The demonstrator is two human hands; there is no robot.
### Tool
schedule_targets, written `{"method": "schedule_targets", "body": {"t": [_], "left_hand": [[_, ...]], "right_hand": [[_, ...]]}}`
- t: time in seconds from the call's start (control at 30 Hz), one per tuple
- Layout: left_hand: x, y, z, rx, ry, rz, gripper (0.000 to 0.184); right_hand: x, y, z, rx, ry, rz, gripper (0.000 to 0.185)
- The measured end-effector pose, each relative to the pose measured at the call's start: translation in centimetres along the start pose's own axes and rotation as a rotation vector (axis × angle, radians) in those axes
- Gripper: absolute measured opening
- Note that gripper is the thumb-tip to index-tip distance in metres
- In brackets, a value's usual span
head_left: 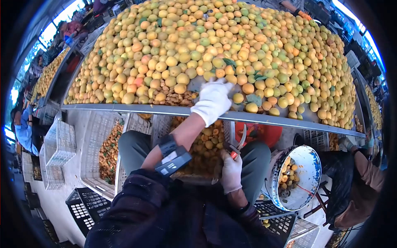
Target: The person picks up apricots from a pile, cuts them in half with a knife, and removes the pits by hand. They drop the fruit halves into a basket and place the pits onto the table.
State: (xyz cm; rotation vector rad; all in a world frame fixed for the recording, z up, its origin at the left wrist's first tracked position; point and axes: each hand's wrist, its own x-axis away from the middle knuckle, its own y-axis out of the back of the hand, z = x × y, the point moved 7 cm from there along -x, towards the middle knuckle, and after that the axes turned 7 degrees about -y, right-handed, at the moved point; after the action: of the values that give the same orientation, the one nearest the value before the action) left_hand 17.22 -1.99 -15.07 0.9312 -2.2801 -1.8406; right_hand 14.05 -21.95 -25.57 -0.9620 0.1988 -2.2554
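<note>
reaching into yellow-orange fruit (178, 45) heaped across table (136, 107), left gloved hand (213, 99) over middle of near edge; fingertips blurred, cannot tell if gripping. right gloved hand (231, 170) wrapped around curved knife (242, 140), below near edge. brown pieces (175, 97) beside left hand, along near edge; leaf (253, 99) on other side. below: left forearm (188, 133) crossing fruit-filled crate (160, 124), partly hiding it; red tub (271, 136), worn white bucket (306, 167) toward right corner. co-worker's orange-gloved hand (304, 15) near far right corner.
</note>
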Motion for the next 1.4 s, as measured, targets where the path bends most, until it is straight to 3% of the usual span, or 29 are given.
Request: {"method": "schedule_targets", "body": {"t": [0.1, 0.17, 0.2, 0.27, 0.3, 0.4, 0.47, 0.53, 0.6, 0.67, 0.77, 0.9, 1.0, 1.07, 1.1, 1.13, 1.2, 1.33, 1.4], "left_hand": [[-2.5, -3.6, -1.5, -0.082, -0.097, 0.053, 0.042], [-3.2, -5.6, -0.6, 0.071, 0.025, 0.175, 0.036], [-3.0, -3.9, -0.9, 0.027, -0.029, 0.035, 0.034], [-1.0, -0.6, -0.6, 0.549, 0.247, 0.153, 0.036], [0.2, -0.4, -0.1, 0.911, 0.303, 0.111, 0.039], [5.2, 1.1, -0.4, 1.696, 0.254, -0.054, 0.043], [7.6, 1.2, -1.3, 1.970, 0.344, -0.069, 0.046], [9.9, 2.4, -3.1, 2.073, 0.291, -0.042, 0.045], [12.0, 1.4, -3.8, 2.119, 0.421, -0.045, 0.044], [13.1, 2.2, -4.5, 2.144, 0.421, -0.082, 0.044], [14.2, 3.6, -4.9, 1.846, 0.376, -0.083, 0.047], [15.1, 3.1, -4.7, 2.097, 0.441, -0.224, 0.049], [15.6, 2.7, -4.7, 2.246, 0.489, -0.258, 0.050], [15.6, 2.1, -5.3, 2.328, 0.488, -0.183, 0.052], [15.4, 2.4, -5.8, 2.374, 0.392, -0.103, 0.052], [15.4, 2.3, -6.2, 2.377, 0.393, -0.097, 0.052], [15.7, 1.8, -6.5, 2.380, 0.649, -0.206, 0.050], [16.0, 1.7, -7.2, 2.374, 0.635, -0.226, 0.052], [16.1, 1.6, -7.5, 2.387, 0.604, -0.210, 0.055]], "right_hand": [[0.2, 0.4, 1.2, -0.028, -0.070, 0.036, 0.025], [0.1, 1.1, 1.5, -0.047, -0.086, 0.058, 0.028], [0.0, 1.7, 2.2, -0.047, 0.008, 0.025, 0.027], [-0.6, 2.8, 3.8, -0.003, 0.248, -0.067, 0.025], [-0.2, 2.6, 4.8, -0.003, 0.230, -0.040, 0.025], [2.3, -0.1, 8.9, 0.034, 0.217, 0.021, 0.027], [3.3, -1.7, 10.2, 0.043, 0.248, 0.065, 0.039], [3.4, -3.6, 11.0, 0.120, 0.487, 0.097, 0.050], [3.8, -5.7, 10.9, 0.267, 0.514, 0.268, 0.053], [4.8, -6.2, 11.0, 0.326, 0.522, 0.281, 0.052], [6.5, -6.5, 10.8, 0.532, 0.704, 0.230, 0.052], [8.5, -5.8, 11.5, 0.553, 0.747, 0.192, 0.048], [9.3, -4.7, 10.5, 0.653, 0.642, 0.128, 0.036], [9.8, -4.6, 9.2, 0.829, 0.679, 0.137, 0.031], [9.7, -4.2, 8.5, 0.924, 0.699, 0.080, 0.030], [10.3, -4.7, 8.4, 0.910, 0.821, 0.082, 0.029], [10.6, -5.1, 8.0, 0.929, 0.908, 0.090, 0.028], [10.6, -5.0, 7.6, 0.987, 0.961, 0.040, 0.027], [10.1, -4.6, 7.3, 0.987, 0.865, 0.001, 0.028]]}}
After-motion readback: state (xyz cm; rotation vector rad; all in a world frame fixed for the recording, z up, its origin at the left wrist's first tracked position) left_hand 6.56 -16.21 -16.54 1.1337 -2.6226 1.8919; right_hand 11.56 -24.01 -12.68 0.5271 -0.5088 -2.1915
